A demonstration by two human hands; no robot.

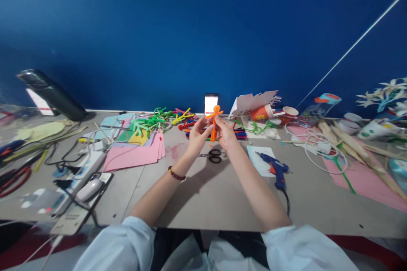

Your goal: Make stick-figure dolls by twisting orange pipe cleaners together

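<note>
An orange pipe-cleaner figure (pixel 213 129) is held up over the table, between my two hands. It has a rounded top, side pieces and long strands hanging down. My left hand (pixel 200 132) is closed on its left side, fingers bent in a pinch. On the other side my right hand (pixel 225 132) grips it with thumb and fingers. Black-handled scissors (pixel 213 156) lie on the table just below my hands. Behind them are bundles of coloured pipe cleaners (pixel 241 133) and a phone with a lit screen (pixel 211 104), propped against the blue wall.
Pink paper sheets (pixel 133 156) and green pipe-cleaner pieces (pixel 152 120) lie left. Further left are a power strip (pixel 84 173), a phone (pixel 74 218) and a dark bottle (pixel 54 95). To the right lie a blue glue gun (pixel 276 167), paper cups (pixel 263 112) and a coiled white cable (pixel 318 144).
</note>
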